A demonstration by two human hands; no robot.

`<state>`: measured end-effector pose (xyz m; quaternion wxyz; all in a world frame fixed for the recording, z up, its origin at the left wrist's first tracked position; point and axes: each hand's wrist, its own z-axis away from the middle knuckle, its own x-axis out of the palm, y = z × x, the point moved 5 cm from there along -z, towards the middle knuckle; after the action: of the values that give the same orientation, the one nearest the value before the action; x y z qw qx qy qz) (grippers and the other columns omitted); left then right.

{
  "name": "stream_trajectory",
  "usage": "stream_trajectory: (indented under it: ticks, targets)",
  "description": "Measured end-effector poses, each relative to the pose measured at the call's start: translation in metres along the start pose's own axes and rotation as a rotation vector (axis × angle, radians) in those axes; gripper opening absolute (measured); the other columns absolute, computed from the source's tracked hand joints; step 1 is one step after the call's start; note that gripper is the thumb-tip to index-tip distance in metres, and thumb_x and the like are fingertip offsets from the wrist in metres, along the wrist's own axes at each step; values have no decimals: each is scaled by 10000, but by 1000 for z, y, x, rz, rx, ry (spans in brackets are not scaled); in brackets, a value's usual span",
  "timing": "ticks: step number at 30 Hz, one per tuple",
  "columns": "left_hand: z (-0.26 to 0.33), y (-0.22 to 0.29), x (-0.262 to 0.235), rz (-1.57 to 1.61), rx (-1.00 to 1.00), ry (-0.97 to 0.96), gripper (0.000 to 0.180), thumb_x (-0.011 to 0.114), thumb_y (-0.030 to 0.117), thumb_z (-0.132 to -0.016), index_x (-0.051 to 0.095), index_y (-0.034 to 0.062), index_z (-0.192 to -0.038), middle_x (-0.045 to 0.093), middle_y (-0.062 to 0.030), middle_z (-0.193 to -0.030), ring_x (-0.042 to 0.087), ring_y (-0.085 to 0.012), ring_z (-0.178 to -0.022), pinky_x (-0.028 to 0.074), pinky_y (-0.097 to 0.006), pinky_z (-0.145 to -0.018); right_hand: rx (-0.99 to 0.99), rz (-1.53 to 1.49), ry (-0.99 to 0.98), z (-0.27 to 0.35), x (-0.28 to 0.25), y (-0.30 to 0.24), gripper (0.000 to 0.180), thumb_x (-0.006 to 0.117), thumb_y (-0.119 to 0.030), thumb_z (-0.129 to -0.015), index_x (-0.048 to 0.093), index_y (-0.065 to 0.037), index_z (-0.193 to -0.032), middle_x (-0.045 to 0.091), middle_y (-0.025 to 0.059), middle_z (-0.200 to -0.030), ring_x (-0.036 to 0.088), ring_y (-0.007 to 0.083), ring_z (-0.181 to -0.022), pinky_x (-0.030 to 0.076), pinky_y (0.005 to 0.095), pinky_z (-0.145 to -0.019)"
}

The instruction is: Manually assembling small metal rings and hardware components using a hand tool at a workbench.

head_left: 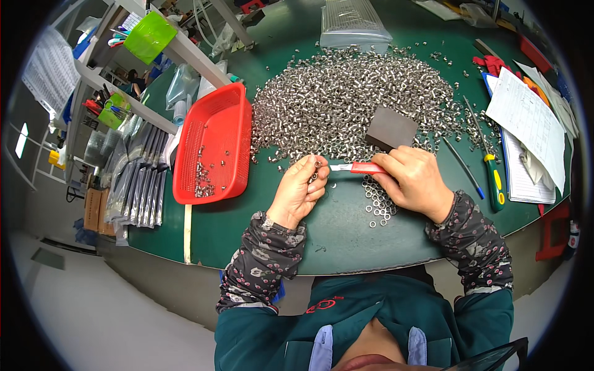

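Note:
My left hand [301, 190] is closed, pinching a small metal ring [318, 164] between thumb and forefinger; another ring or two seem to show against the fingers. From the right, my right hand [416, 180] grips a red-handled knife [366, 167] whose short blade points left at the ring. The blade tip is at or very near the left fingertips; contact is too small to tell. Beneath the knife and right hand lies a loose group of metal rings [378, 201]. Behind both hands spreads a large heap of small shiny metal rings [346, 99], with a dark grey block [391, 128] on its near right part.
A red plastic basket [243, 142] with some metal pieces stands left on the green table [346, 247]. To the right lie a green-and-yellow-handled screwdriver [494, 182], a pen [464, 168] and papers on a clipboard [526, 127]. Clear plastic trays [354, 25] sit behind the heap.

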<state>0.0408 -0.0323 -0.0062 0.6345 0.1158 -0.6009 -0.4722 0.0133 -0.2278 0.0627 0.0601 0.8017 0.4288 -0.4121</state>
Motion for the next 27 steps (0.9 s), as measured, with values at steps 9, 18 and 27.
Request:
stream_trajectory:
  ticks: [9,18,27]
  targets:
    - [1,3,3,-16,27,32,214,438,208,-955,546,29,-999,528,-32,-787,339,-32,-489,247,-148,-366,6,-14,6,0,0,0,191,680,-127,-687,609,-50,-847,554,71,-657,552,236,-588,438,342,-528]
    - [0,1,4,-146,109,45,154,501,185,-929,554,44,-957,557,-30,-766,343,-12,-459,254,-139,-364,69,-45,-24,2,4,1,171,661,-161,-723,604,-62,-850,564,76,-644,580,244,-607,466,356,-554]
    - [3,3,8,-296,209,118,144,497,191,-932,549,57,-931,517,-13,-678,329,-15,-438,243,-145,-359,93,-87,-47,3,5,-1,168,649,-171,-742,603,-55,-856,580,90,-649,595,258,-613,472,366,-541]
